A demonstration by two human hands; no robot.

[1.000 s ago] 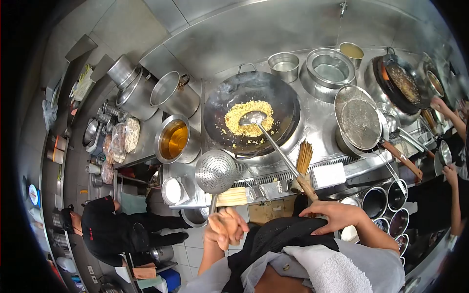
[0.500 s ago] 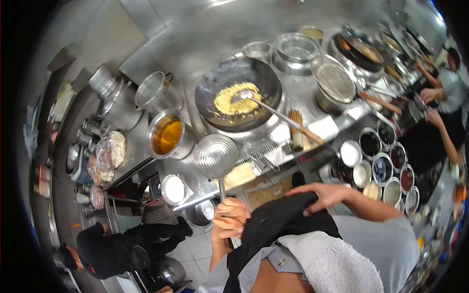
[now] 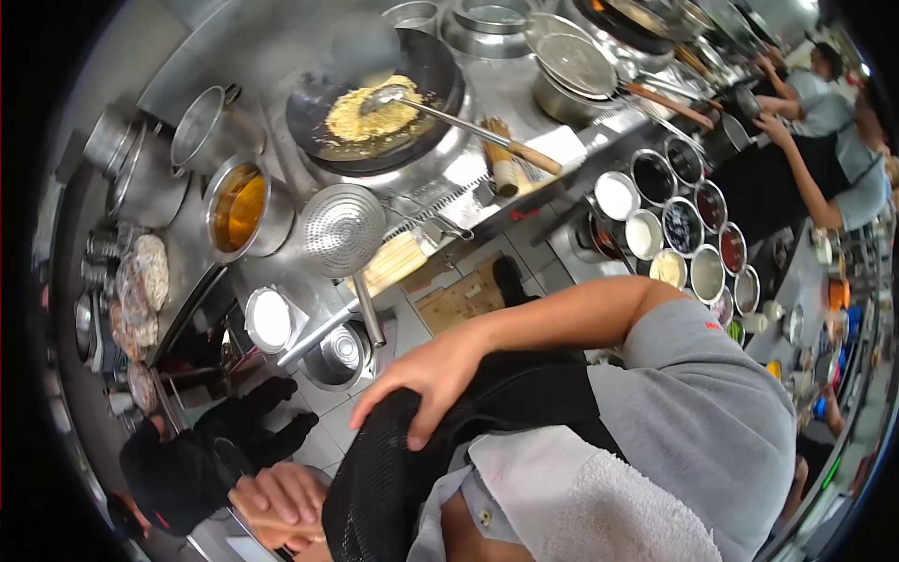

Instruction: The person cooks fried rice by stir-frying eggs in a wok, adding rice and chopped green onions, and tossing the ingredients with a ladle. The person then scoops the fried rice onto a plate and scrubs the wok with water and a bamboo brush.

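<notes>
My right hand [image 3: 426, 375] reaches across my chest, its thumb and fingers gripping black mesh-like cloth [image 3: 375, 468]. At lower left, my left hand [image 3: 281, 501] is curled beside the cloth; its fingers are closed and blurred, and what they hold cannot be made out. A perforated skimmer [image 3: 344, 229] rests at the counter's front edge, its handle pointing toward me, with no hand on it. Beyond it, a black wok [image 3: 309, 117] holds yellow, fried-rice-like food [image 3: 351, 108]. A long ladle [image 3: 459, 122] with a wooden handle lies in the wok.
Left of the wok stands a pot [image 3: 267, 220] with orange liquid. A sieve [image 3: 573, 64] sits over a pot at the back right. Several seasoning containers [image 3: 682, 225] stand at right. One co-worker in black [image 3: 178, 478] is at lower left; others [image 3: 805, 150] work at upper right.
My view has shifted, so the counter appears farther up and left. My left hand has moved down and left, away from the skimmer's handle. My right hand has moved left, still on the black cloth.
</notes>
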